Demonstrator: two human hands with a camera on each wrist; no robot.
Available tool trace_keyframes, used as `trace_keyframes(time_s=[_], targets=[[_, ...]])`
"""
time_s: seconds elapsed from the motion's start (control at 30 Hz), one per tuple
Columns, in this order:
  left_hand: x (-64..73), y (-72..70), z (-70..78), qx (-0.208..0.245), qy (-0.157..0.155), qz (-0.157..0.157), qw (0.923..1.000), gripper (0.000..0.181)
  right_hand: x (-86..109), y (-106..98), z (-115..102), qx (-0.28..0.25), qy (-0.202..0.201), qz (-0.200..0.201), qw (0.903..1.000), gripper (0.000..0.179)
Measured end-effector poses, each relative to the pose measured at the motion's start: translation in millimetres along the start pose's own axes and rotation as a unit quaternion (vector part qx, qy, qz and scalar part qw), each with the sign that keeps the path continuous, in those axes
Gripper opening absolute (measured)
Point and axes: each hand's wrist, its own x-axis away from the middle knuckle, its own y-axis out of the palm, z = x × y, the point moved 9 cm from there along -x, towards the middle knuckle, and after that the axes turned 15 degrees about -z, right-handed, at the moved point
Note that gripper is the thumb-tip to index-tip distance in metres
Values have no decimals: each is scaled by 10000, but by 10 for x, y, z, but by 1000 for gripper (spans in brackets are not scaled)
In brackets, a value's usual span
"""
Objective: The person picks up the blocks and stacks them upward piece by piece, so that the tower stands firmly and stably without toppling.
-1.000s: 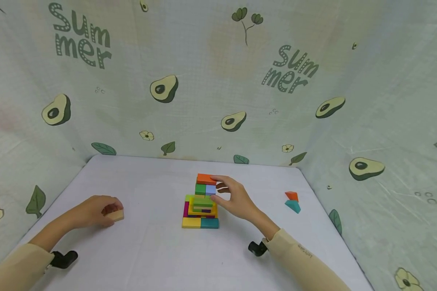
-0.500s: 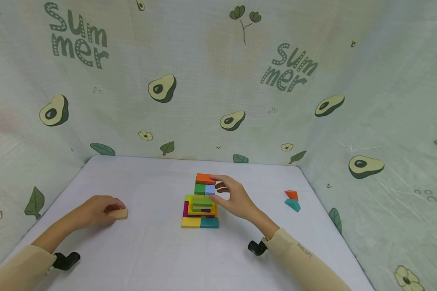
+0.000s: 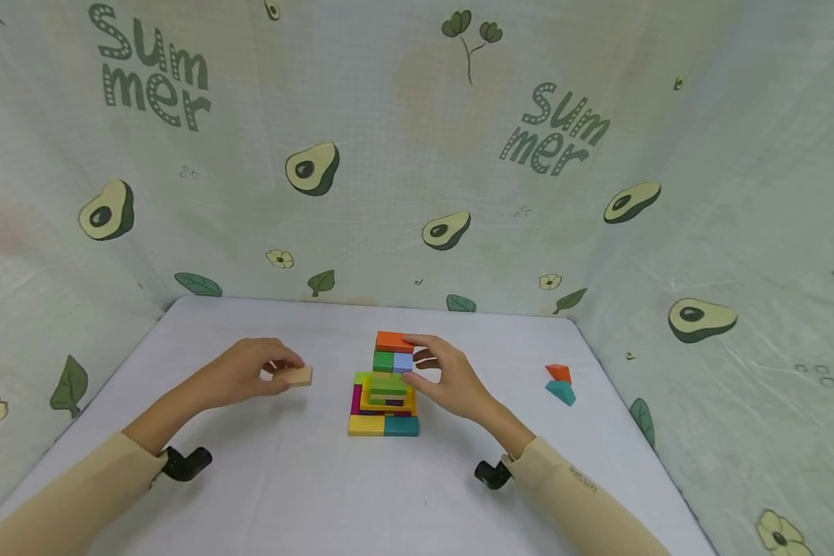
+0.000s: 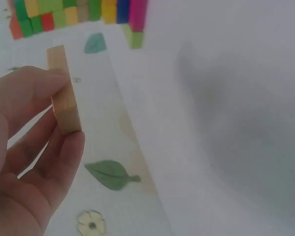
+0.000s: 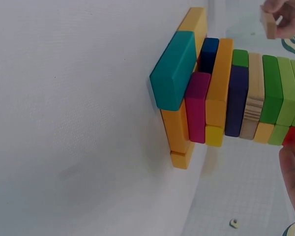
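In the head view, my left hand [image 3: 260, 371] pinches a plain wooden block [image 3: 296, 376] above the white table, left of the tower. The left wrist view shows this block [image 4: 64, 93] between thumb and fingers. A tall tower of coloured blocks [image 3: 366, 425] stands mid-table, with yellow and teal pieces at its base and an orange block [image 3: 394, 341] on top. My right hand [image 3: 452, 380] is at the tower's right side, fingers spread and lightly bent, fingertips against its upper blocks. In the right wrist view, a finger [image 5: 292, 167] meets the tower near a red block [image 5: 292, 136].
An orange piece [image 3: 559, 373] and a teal piece [image 3: 561, 392] lie on the table to the right. A patterned cloth [image 3: 375, 255] hangs behind the table [image 3: 306, 486] and along its sides.
My left hand has carried the wooden block right and away from me, closer to the tower. The right hand and the tower have stayed in place.
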Motion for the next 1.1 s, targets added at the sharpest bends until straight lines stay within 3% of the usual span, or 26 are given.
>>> trace_keyframes(time_s=[0.13, 0.27, 0.43, 0.7, 0.93, 1.1], targets=[[-255, -126, 430, -183, 105, 75, 9997, 35, -2, -8, -21, 66, 0, -5, 10000, 61], [-464, -215, 854, -396, 469, 217, 9979, 34, -8, -5, -28, 104, 38, -23, 9999, 60], [-679, -220, 1191, -570, 897, 340, 9938, 34, -11, -1, -22, 36, 33, -46, 10000, 60], [-860, -85, 1293, -618, 986, 429, 9923, 32, -9, 15, 13, -15, 27, -77, 10000, 60], [-826, -32, 1341, -896, 1243, 768, 9852, 25, -8, 1, -11, 80, -55, -40, 9999, 60], [-827, -12, 1345, -855, 1331, 866, 9836, 27, 3, -9, -24, 148, -133, 6, 9998, 60]])
